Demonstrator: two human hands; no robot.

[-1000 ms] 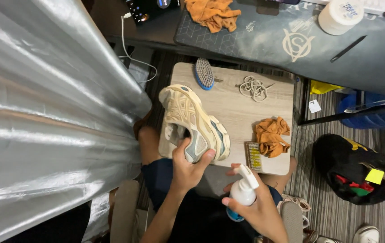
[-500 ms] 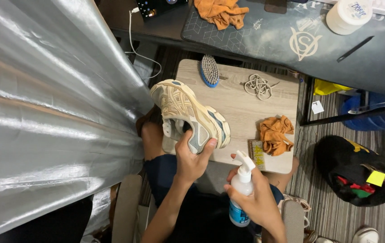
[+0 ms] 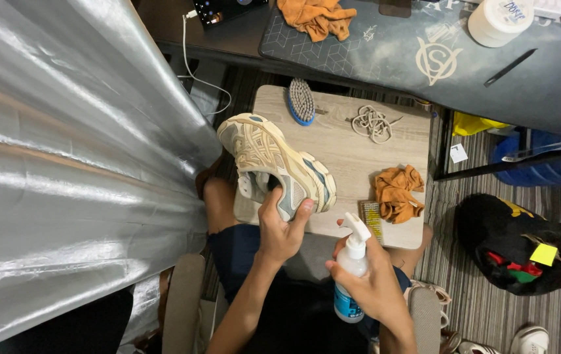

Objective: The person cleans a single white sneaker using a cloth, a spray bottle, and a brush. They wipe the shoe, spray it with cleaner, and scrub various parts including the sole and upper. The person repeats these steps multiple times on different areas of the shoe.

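Small wooden table (image 3: pixel 352 151) is the landmark here: the beige sneaker (image 3: pixel 274 164) is held up over its left edge, long axis slanting from toe at far-left to heel at near-right, with the left hand (image 3: pixel 279 226) gripping the heel end from the near side. Right hand (image 3: pixel 369 278) is closed around 1 white spray bottle (image 3: pixel 351 269) off the table's near edge, nozzle pointing toward the sneaker, so the left hand is the nearer 1. Smaller stuff on the table: orange rag (image 3: pixel 395 191), blue brush (image 3: pixel 301 101), bundle of laces (image 3: pixel 372 123).

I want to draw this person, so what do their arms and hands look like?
Both arms are bare, with no sleeves in view. The left hand and right hand wear no gloves, rings, watch or bands that can be seen. Fingernails are short and plain.
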